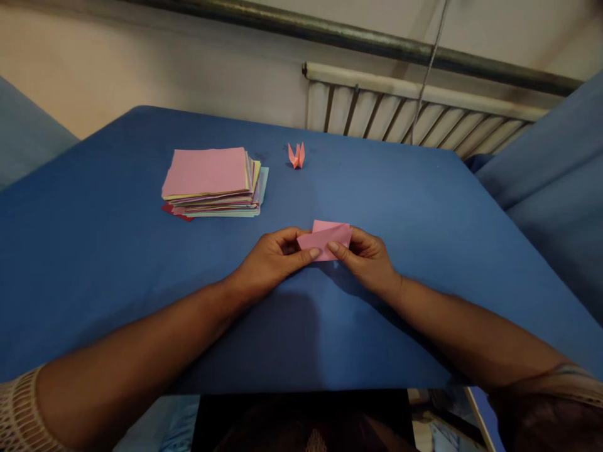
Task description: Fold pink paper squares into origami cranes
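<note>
A folded pink paper (326, 238) is pinched between both hands just above the blue table (94, 251), near its middle. My left hand (273, 257) grips the paper's left end, thumb along the lower edge. My right hand (367, 254) grips the right end with thumb and fingers closed on it. Both forearms reach in from the bottom corners.
A stack of coloured square papers (211, 182), pink on top, lies behind and left of the hands. A small folded orange-pink paper figure (296, 156) stands behind the hands. A radiator (414, 119) lines the wall past the table's far edge.
</note>
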Motion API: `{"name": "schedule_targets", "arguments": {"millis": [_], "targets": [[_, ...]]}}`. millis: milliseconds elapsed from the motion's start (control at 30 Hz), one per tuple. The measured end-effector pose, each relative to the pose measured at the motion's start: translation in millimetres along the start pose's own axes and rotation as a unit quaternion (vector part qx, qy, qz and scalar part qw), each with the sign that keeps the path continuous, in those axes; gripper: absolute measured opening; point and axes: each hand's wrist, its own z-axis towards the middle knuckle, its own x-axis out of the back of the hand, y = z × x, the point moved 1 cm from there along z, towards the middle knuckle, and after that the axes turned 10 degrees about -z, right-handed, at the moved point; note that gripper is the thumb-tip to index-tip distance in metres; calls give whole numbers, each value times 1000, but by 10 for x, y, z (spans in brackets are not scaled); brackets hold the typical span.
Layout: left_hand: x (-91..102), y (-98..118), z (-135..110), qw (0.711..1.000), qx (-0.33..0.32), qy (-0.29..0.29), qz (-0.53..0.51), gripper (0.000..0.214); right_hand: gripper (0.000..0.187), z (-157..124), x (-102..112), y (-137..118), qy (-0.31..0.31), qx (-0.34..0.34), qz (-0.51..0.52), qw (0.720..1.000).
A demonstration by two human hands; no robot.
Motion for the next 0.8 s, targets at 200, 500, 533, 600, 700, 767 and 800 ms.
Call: {"name": "schedule_targets", "arguments": {"millis": [200, 500, 533, 600, 700, 767, 800], "targets": [[6, 17, -11, 998, -52, 17, 0, 28, 15, -22, 12, -48, -4, 21, -10, 1000], [17, 64, -49, 966, -183, -29, 179, 18, 25, 50, 45, -47, -19, -40, 28, 999], [17, 66, -54, 961, -197, -31, 192, 17, 24, 47, 52, -58, 5, -29, 22, 999], [23, 77, -63, 947, -227, -19, 224, 13, 20, 28, 60, -82, 47, 0, 10, 999], [46, 115, -81, 914, -296, 4, 277, 4, 20, -6, 51, -90, 47, 37, -9, 998], [63, 149, -100, 888, -348, 15, 300, 7, 21, -13, 44, -63, 33, 51, -16, 998], [70, 164, -109, 876, -368, 18, 310, 10, 22, -11, 42, -42, 31, 55, -16, 998]]}}
